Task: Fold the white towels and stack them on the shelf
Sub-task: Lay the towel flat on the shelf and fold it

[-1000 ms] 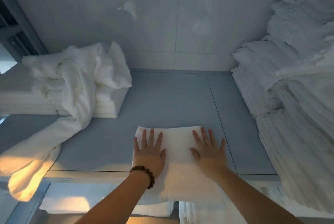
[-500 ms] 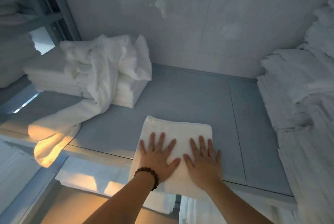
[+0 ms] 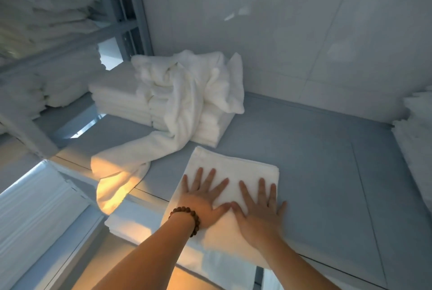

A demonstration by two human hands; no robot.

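A folded white towel (image 3: 236, 168) lies on the grey shelf (image 3: 315, 172), its near end hanging over the front edge. My left hand (image 3: 203, 200), with a bead bracelet on the wrist, lies flat on the towel with fingers spread. My right hand (image 3: 259, 212) presses flat beside it, thumbs nearly touching. At the back left stands a stack of folded white towels (image 3: 121, 100) with a loose crumpled towel (image 3: 184, 93) draped over it and trailing to the shelf's front edge.
The white tiled wall (image 3: 292, 32) closes the back. More stacked towels (image 3: 416, 130) fill the right side. A metal rack post (image 3: 131, 9) and further towel piles (image 3: 42, 9) stand on the left. Folded linen (image 3: 131, 224) lies on the lower shelf.
The view has swung left and down. Both hands stay flat on the folded towel and have drawn closer together, with the towel now angled nearer the left stack.
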